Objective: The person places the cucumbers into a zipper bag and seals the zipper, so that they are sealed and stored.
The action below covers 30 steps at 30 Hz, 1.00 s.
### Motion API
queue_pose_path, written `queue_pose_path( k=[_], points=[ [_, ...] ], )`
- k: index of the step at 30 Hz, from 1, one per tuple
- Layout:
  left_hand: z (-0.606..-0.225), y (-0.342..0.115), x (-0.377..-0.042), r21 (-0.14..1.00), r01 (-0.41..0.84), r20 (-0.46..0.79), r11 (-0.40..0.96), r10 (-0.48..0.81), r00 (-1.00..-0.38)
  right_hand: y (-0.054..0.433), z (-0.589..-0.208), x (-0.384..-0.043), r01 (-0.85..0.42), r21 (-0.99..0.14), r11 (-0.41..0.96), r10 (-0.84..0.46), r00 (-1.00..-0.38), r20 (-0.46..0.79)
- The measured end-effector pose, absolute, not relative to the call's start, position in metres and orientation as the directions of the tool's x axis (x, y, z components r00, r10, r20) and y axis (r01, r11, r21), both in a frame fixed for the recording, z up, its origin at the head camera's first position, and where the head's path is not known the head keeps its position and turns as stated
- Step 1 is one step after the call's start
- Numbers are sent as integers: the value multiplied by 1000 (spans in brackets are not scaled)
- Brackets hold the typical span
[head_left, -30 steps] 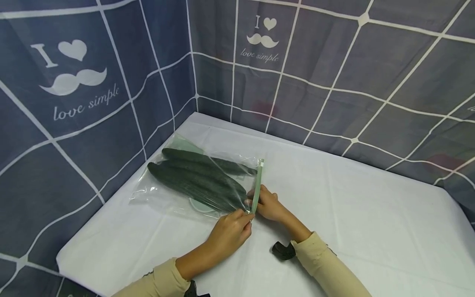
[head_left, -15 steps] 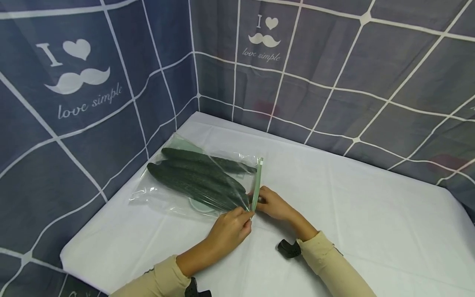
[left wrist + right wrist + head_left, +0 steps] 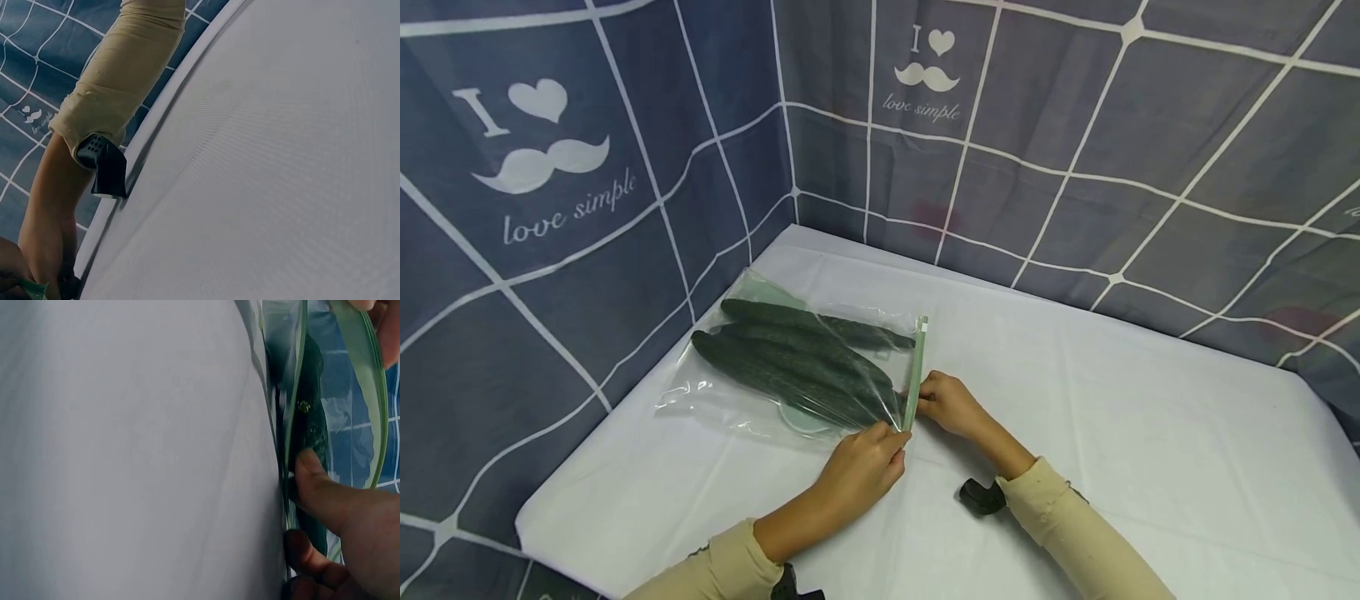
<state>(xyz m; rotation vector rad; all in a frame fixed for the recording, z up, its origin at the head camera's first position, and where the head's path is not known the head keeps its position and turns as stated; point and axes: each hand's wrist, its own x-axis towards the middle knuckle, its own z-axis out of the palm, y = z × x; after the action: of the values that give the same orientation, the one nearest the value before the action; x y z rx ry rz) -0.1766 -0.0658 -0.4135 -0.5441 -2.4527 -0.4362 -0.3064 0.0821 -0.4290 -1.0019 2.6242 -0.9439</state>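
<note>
Several dark green cucumbers lie inside a clear zip bag on the table. Along the bag's right end runs a green zip strip. My left hand pinches the near corner of that end. My right hand is at the bag's mouth. In the right wrist view the mouth gapes, and a cucumber end shows inside. There the thumb of my right hand lies on the cucumber, with the other fingers curled below, partly hidden.
The white-covered table reaches to a dark grid-patterned curtain at the back and left. Each wrist carries a black camera; the right one hangs just above the cloth. A pale round shape shows on the bag.
A second ago the right fingertips showed through the bag past the strip; now they sit slightly further right. The left hand keeps its hold on the corner, and the cucumbers barely shift.
</note>
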Motion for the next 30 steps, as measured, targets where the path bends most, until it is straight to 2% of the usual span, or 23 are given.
queue_pose_path(
  k=[7,15,19,26,30],
  points=[
    [-413,-66,-176,192,482,607,855,282,-743,74,-429,-303,-536,-556,636,-581,-806,112],
    [-416,-66,-177,182,487,629,854,279,-725,68,-430,-298,-477,-572,667,-510,-852,116],
    [-418,-65,-177,175,469,610,865,279,-742,72,-430,-302,-469,-617,632,-540,-838,83],
    [-421,-64,-177,147,462,589,875,297,-751,89,-419,-322,-490,-639,593,-651,-758,-23],
    [-424,-65,-177,103,468,594,878,323,-737,97,-414,-338,-396,-661,638,-599,-794,-102]
  ],
)
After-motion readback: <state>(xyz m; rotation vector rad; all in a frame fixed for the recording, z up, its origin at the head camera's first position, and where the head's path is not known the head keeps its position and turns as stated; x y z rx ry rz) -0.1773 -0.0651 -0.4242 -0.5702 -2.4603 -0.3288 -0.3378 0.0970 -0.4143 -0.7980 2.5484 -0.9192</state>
